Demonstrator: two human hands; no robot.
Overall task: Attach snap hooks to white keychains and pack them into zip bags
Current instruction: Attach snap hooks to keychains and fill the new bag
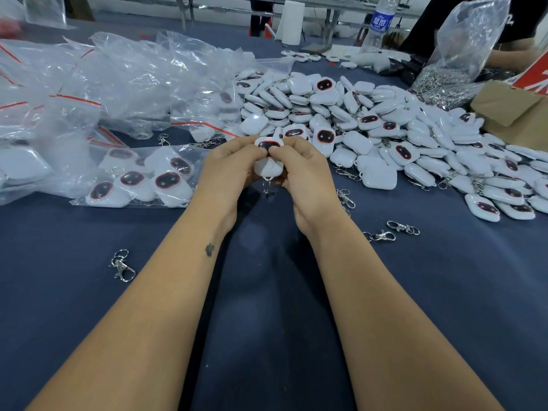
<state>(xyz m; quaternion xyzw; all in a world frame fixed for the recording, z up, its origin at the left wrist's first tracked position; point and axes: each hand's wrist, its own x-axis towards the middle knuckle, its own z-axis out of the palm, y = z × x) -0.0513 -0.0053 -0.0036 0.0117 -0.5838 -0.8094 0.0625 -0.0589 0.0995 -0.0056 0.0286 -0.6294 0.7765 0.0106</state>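
Observation:
My left hand (229,166) and my right hand (302,170) meet at the middle of the table, both gripping white keychains (267,155) with a dark, red-rimmed face. A metal snap hook (268,188) dangles below them. A large heap of white keychains (385,126) spreads to the right. Zip bags (112,81) with red seals pile up at the left; one filled zip bag (142,178) lies flat beside my left hand. Loose snap hooks lie on the cloth: one snap hook (122,265) at the left and a pair of snap hooks (391,231) at the right.
Dark blue cloth (267,321) covers the table. A clear bag of metal hooks (456,63), a cardboard box (516,111) and a water bottle (381,22) stand at the back right. Another person's arm (510,54) shows there.

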